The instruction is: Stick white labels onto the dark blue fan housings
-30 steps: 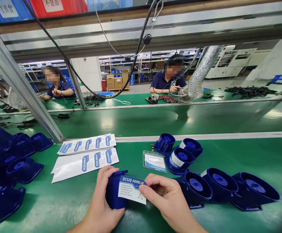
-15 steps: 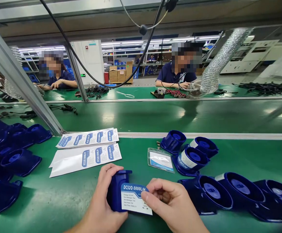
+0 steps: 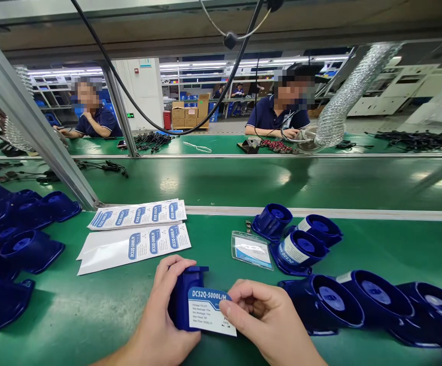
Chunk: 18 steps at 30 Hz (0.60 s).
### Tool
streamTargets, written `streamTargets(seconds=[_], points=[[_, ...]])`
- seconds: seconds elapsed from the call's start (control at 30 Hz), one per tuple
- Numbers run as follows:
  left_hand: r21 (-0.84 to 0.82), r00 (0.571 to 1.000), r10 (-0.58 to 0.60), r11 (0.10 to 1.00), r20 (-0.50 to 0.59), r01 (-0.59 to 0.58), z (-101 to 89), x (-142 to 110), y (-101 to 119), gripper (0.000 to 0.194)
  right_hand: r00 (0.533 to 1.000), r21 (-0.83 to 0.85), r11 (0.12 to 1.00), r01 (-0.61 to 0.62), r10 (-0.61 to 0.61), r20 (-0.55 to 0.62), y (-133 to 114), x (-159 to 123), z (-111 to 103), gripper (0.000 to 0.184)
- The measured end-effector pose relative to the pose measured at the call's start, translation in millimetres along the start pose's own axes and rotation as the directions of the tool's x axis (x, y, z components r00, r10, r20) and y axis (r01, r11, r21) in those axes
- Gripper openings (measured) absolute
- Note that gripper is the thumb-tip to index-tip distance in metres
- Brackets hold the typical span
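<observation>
My left hand [image 3: 171, 310] is wrapped round a dark blue plastic housing [image 3: 192, 278], held above the green table near its front. Between the thumb and fingers of my right hand [image 3: 261, 315] is the right end of a white and blue label [image 3: 208, 316] printed "DC52Q-5000L/H". The label's left end lies against the housing's side, while its right part stands off it. Behind the hands lie label sheets [image 3: 137, 246], with some labels gone from the front one. Labelled blue housings [image 3: 299, 249] stand to the right.
More blue housings [image 3: 32, 249] crowd the left side, and several others [image 3: 329, 300] stand at right. A badge in a clear holder [image 3: 252, 250] lies beyond my right hand. A metal post [image 3: 53, 127] slants down at left. Two co-workers sit across the line.
My hands, the housing and the label stay nearly in place, the label shifting very slightly left. The co-worker at left has raised a hand towards the face.
</observation>
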State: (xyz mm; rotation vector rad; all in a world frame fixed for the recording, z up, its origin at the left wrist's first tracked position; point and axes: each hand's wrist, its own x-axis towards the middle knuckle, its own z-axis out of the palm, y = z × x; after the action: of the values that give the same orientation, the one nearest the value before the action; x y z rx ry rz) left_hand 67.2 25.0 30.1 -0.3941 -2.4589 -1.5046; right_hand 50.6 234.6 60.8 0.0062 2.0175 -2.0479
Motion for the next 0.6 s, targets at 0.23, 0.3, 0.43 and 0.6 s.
streamTargets(seconds=[0.23, 0.3, 0.43, 0.6], points=[[0.015, 1.000, 0.005, 1.000, -0.011, -0.005, 0.0, 1, 2, 0.084, 0.999, 0.001, 0.999, 0.033, -0.033, 0.014, 9, 3, -1, 0.040], [0.018, 1.000, 0.014, 1.000, -0.015, -0.014, -0.1, 1, 3, 0.084, 1.000, 0.002, 1.000, 0.013, -0.013, 0.001, 5, 2, -1, 0.040], [0.021, 0.999, 0.025, 0.999, -0.023, -0.024, -0.8, 2, 4, 0.083, 1.000, -0.005, 1.000, -0.016, 0.016, 0.006, -3, -1, 1, 0.041], [0.011, 1.000, 0.014, 1.000, -0.022, -0.014, -1.2, 2, 5, 0.085, 1.000, -0.025, 1.000, -0.016, 0.016, 0.014, -3, -1, 0, 0.044]])
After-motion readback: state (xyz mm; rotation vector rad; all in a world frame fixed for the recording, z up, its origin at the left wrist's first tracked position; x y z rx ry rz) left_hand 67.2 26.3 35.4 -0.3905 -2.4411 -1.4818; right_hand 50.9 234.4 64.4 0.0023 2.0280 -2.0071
